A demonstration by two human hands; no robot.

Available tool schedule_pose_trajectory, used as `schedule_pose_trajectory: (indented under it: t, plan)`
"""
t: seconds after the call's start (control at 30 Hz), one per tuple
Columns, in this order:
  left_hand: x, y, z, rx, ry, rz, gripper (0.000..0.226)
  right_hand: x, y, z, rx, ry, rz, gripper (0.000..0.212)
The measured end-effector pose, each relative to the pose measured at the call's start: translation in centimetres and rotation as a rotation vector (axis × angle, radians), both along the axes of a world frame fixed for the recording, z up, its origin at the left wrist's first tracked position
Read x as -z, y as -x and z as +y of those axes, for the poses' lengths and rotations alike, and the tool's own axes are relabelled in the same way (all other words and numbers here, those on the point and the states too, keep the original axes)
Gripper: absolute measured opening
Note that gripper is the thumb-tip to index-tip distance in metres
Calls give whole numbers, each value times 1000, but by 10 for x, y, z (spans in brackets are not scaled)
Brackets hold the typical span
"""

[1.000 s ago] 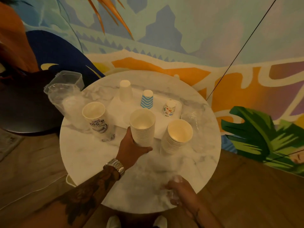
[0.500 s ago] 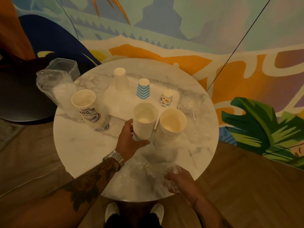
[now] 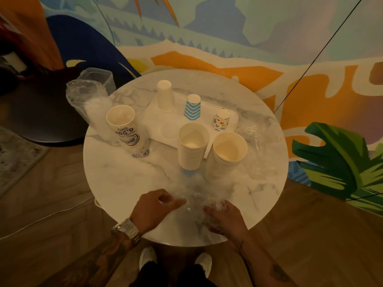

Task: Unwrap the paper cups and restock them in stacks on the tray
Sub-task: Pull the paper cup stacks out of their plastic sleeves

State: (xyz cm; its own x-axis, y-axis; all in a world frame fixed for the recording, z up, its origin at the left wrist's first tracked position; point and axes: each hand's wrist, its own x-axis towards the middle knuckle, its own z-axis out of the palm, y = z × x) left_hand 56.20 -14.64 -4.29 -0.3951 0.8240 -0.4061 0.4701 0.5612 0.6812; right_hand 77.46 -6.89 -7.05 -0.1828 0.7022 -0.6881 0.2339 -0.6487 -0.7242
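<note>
**Obscured Areas**

The fingertips of your right hand (image 3: 224, 217) blur into the clear wrap (image 3: 199, 195) it grips. Whether your left hand (image 3: 154, 208) pinches that wrap cannot be determined. The cup stacks (image 3: 192, 150) hide the tray's (image 3: 153, 119) near corner. The lower frame edge cuts off both forearms.

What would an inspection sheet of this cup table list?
Surface: round white marble table, bearing a white rectangular tray.
Job's things: upside down on the tray, a plain white paper cup, blue zigzag cup, small patterned cup; on the table before it, blue-striped cup stack and plain white cup stack, mouths up; printed cup stack in wrap, left.
Clutter: crumpled clear plastic wrap at front; sleeve of clear plastic cups, clear plastic tub, far left.
Hands: right hand grips the wrap; left hand beside it, grip unclear.
Cables: thin black line, upper right; pale cord, lower left.
Surroundings: painted mural wall, wooden floor, dark round side table.
</note>
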Motion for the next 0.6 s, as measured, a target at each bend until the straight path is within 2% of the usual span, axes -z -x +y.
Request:
schedule_pose_trajectory:
  t: [0.07, 0.1, 0.27, 0.4, 0.47, 0.53, 0.6]
  plan:
    - [13, 3, 0, 94, -25, 47, 18, 0, 4, 2, 8, 19, 24, 34]
    - [18, 7, 0, 79, -27, 27, 14, -1, 4, 3, 25, 26, 38, 32]
    - [29, 44, -7, -99, -54, -89, 17, -11, -20, 19, 65, 60, 93, 28]
    - [29, 63, -13, -106, -7, -81, 19, -7, -38, 33, 105, 39, -4, 38]
    - [26, 61, -14, -83, 53, -69, 19, -5, -39, 35, 76, -16, -60, 36]
    - [21, 55, -13, -105, 56, 48, 36, -3, -36, 34, 18, -94, -116, 31]
    - [17, 49, -10, -136, -97, 301, 58, -2, -30, 32, -43, -150, -146, 26]
